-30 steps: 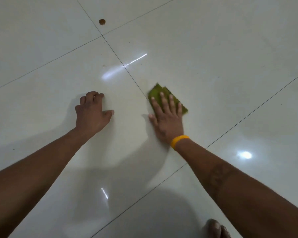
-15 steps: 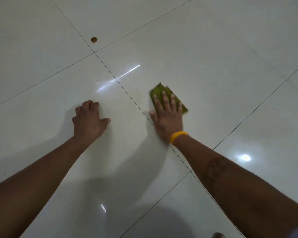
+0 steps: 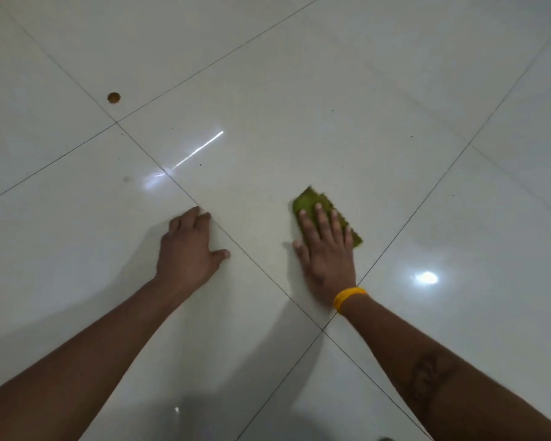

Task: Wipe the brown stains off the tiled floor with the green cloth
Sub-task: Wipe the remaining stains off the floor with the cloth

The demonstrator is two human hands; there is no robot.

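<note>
My right hand [image 3: 326, 249] lies flat on the green cloth [image 3: 309, 200], pressing it against the glossy white tiled floor [image 3: 331, 106] with straight fingers; a yellow band is on that wrist. Most of the cloth is hidden under the fingers. My left hand [image 3: 188, 249] rests on the floor to the left of the cloth, fingers bent at the knuckles, holding nothing. A round brown stain [image 3: 114, 97] sits far up on the left, near a tile corner. A faint smudge [image 3: 127, 179] shows on the tile below it.
Dark grout lines [image 3: 252, 259] cross between my two hands. Bright light reflections [image 3: 427, 277] sit on the tiles at right and centre left. A few tiny dark specks [image 3: 332, 110] dot the far tile.
The view has shifted, so the brown stain now appears lower in frame. My right hand with the cloth has slid right, away from the grout line; my left hand now sits on that line.
</note>
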